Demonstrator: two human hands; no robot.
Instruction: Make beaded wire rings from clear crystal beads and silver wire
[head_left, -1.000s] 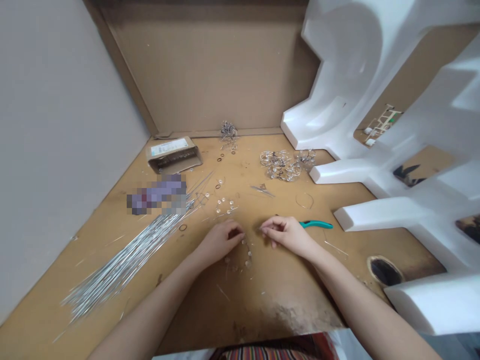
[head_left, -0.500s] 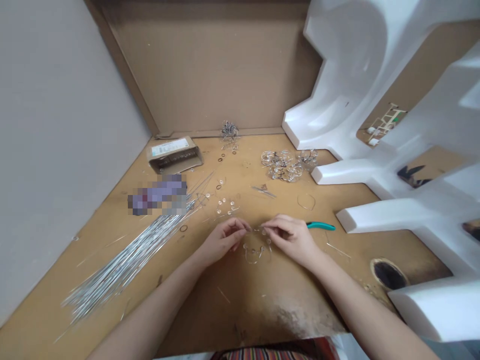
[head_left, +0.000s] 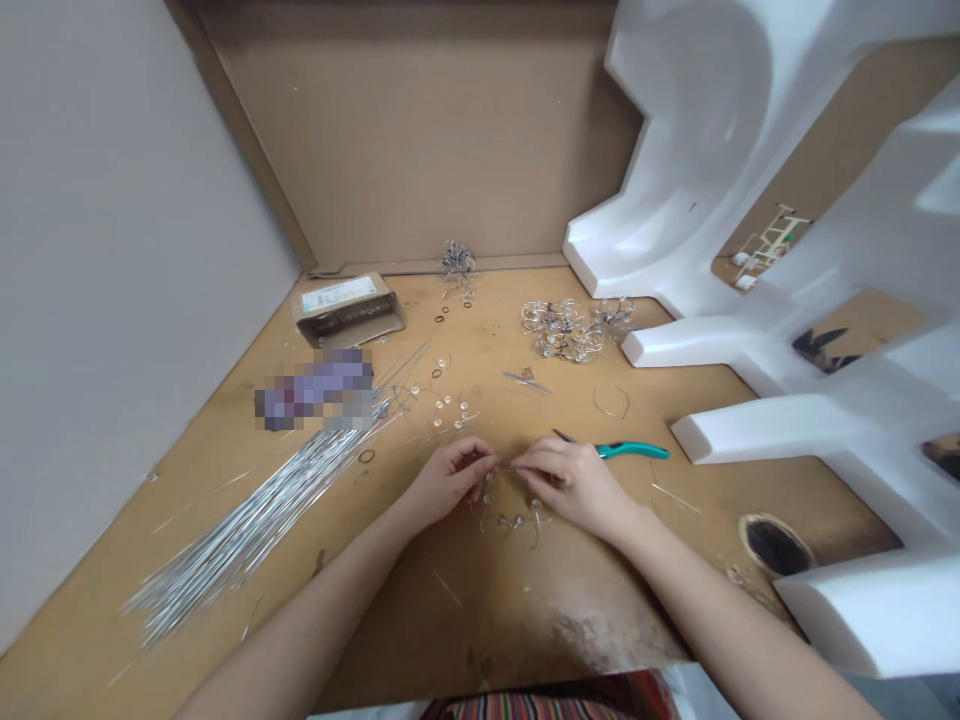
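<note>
My left hand (head_left: 452, 476) is closed, thumb and forefinger pinched on one end of a thin wire (head_left: 507, 467). Facing it, my right hand (head_left: 568, 478) pinches the other end, fingertips almost meeting the left ones. Clear round beads (head_left: 519, 520) on bent wire hang just below the two hands, seemingly joined to the held wire; the exact joint is too small to make out. Right beside my right hand lie pliers with a teal handle (head_left: 636, 450), partly hidden behind that hand.
A bundle of straight metal wires (head_left: 255, 520) lies at left, near a blurred purple object (head_left: 319, 388) and a cardboard box (head_left: 349, 308). Loose clear beads (head_left: 450, 412) sit beyond my hands. Bent beaded wire pieces (head_left: 562, 330) are heaped at back right. White moulded arms (head_left: 750, 430) border the right.
The beaded wire has swung and spread into a wider shape below my hands. My right hand has shifted slightly left and turned, uncovering more of the pliers. The left hand has barely moved.
</note>
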